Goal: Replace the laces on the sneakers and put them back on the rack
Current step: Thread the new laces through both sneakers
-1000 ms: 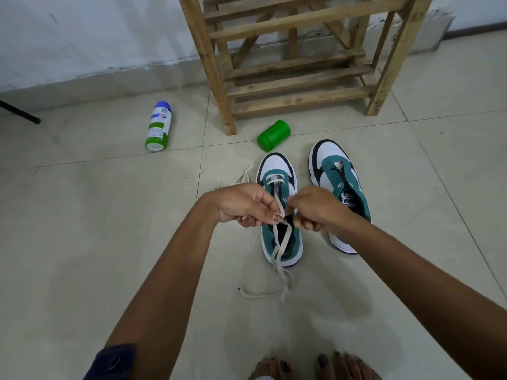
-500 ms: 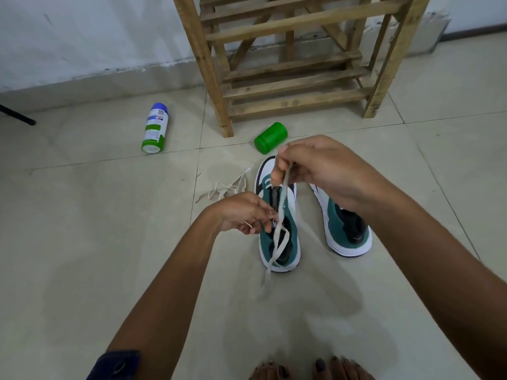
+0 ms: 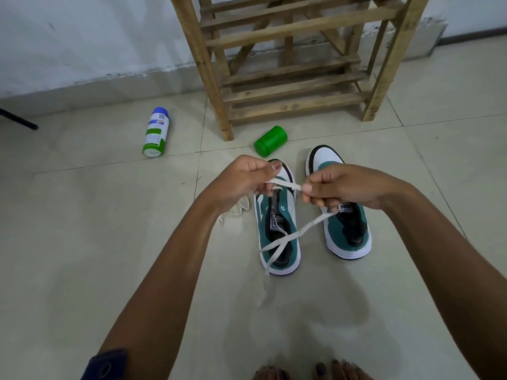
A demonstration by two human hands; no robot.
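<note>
The step in hand looks like the lace work on the left sneaker (image 3: pixel 277 229), either drawing the old lace out or threading a new one; which it is cannot be told from this view. Both sneakers stand side by side on the tiled floor (image 3: pixel 82 242), toes pointing far toward the wooden rack (image 3: pixel 290 86), with the right sneaker (image 3: pixel 343 220) just beside its mate and showing no lace across its tongue.

The left hand (image 3: pixel 244 185) has its grip pinched on one part of a flat white lace (image 3: pixel 285 185), fingers curled round it above the toe of the left sneaker. The right hand (image 3: pixel 340 187) has its grip clamped on the same lace, so a short stretch runs taut between the two hands. From the right hand the lace drops down and left across the open throat of the left sneaker, where two runs cross, and a loose tail trails over the near edge of the sole onto the floor. Another loose lace (image 3: pixel 238 209) lies on the floor just left of that sneaker, partly hidden by the left wrist.

The next move likely calls for finding the lace's free end and feeding it through an eyelet, keeping the flat lace untwisted. Neither sneaker is ready for the rack yet.

A spray can (image 3: pixel 155 132) and a green cap (image 3: pixel 270 141) lie on the floor near the rack's foot.
</note>
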